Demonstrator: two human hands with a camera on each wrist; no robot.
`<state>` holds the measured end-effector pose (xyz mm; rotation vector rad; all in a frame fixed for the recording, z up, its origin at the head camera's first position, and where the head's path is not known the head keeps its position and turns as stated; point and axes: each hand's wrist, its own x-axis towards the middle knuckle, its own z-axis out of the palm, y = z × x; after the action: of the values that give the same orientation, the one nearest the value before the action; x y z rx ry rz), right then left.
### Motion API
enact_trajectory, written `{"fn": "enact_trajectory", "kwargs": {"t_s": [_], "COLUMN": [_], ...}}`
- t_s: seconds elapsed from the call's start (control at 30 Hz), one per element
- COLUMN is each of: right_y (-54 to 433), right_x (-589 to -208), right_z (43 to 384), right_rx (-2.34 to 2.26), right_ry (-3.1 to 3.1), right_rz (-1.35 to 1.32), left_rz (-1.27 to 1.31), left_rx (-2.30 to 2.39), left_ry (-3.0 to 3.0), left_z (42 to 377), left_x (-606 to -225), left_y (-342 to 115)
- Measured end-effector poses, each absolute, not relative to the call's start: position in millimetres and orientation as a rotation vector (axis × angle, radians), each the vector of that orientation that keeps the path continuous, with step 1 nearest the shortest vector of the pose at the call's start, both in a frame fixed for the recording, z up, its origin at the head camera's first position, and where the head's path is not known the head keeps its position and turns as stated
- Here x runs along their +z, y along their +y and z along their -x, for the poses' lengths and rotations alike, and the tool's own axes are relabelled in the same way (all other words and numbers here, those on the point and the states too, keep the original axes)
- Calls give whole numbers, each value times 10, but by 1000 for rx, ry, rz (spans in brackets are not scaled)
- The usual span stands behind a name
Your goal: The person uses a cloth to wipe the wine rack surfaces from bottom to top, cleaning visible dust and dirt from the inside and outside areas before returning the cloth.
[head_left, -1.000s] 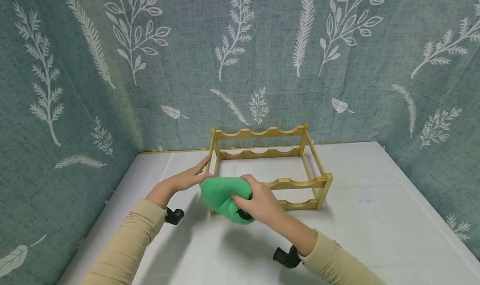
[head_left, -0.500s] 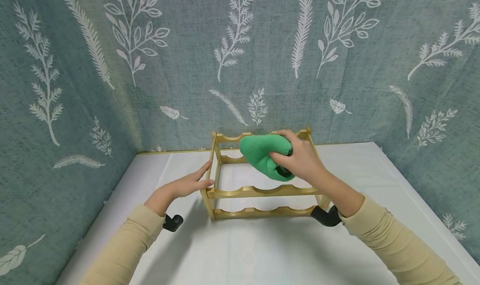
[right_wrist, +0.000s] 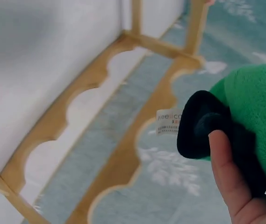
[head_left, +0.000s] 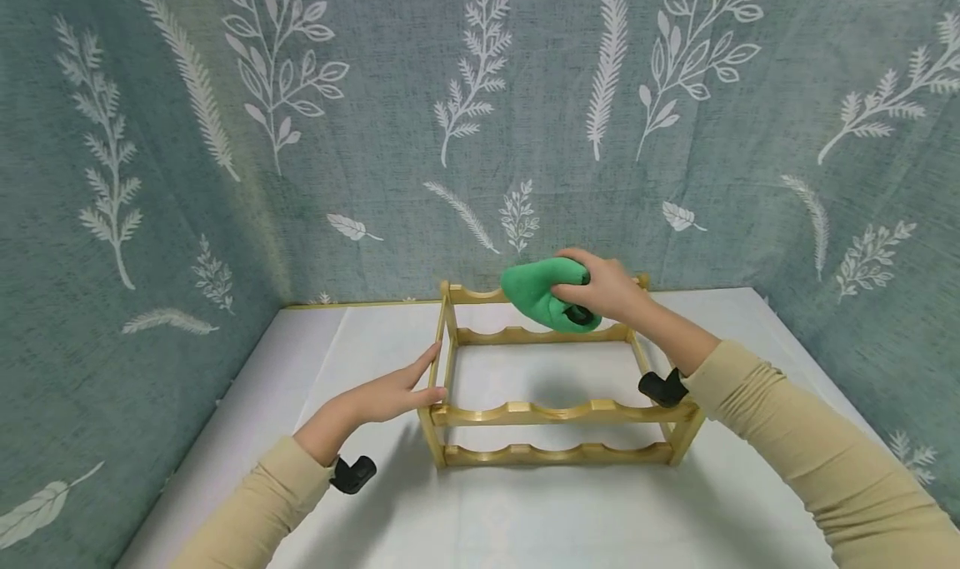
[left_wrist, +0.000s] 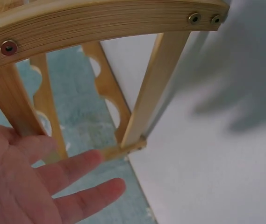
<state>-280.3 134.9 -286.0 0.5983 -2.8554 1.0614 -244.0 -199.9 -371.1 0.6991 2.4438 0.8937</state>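
Observation:
A green plush toy (head_left: 546,292) with black fabric parts is gripped in my right hand (head_left: 609,290), held over the back of a wooden rack (head_left: 551,414). In the right wrist view, the thumb presses on the black fabric (right_wrist: 203,130), and a small white label (right_wrist: 168,122) sticks out beside it. At the rack's left end is my left hand (head_left: 386,396), its fingers straight and spread against the side rail. The left wrist view shows that hand palm up to the camera beside the rack's wooden bars (left_wrist: 90,21).
The rack has two levels of scalloped rails and stands on a white table (head_left: 487,519). A teal curtain (head_left: 405,136) with a white leaf pattern hangs behind and at both sides. Small black cameras (head_left: 354,474) sit on the wrists.
The right hand has carried the plush toy from the rack's front left up, back and to the right. The rack has shifted a little toward the near side, with the left hand along it.

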Motion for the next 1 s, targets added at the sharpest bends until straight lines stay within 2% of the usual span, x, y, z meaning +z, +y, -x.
{"fn": "enact_trajectory", "kwargs": {"t_s": [0.33,0.5,0.7,1.0], "right_y": [1108,907,664,428], "right_x": [-3366,-3598,-3861,-4154], "right_z": [3009,3089,3211,3397], "right_rx": [976,879,781,756], "right_ry": [-3011,-3075,-3110,-3098], "right_rz": [-698,-776,-852,-877], "left_rz": [-703,-698,-681,-657], "left_rx": [802,814,728,604], "left_ry": [2400,2406,2642,2789], "left_z": [2356,2539,2792,2867], "left_x": [-3652,-3546,-3636,-3760], "left_y": [-1894,-1842,-1694,-1611]}}
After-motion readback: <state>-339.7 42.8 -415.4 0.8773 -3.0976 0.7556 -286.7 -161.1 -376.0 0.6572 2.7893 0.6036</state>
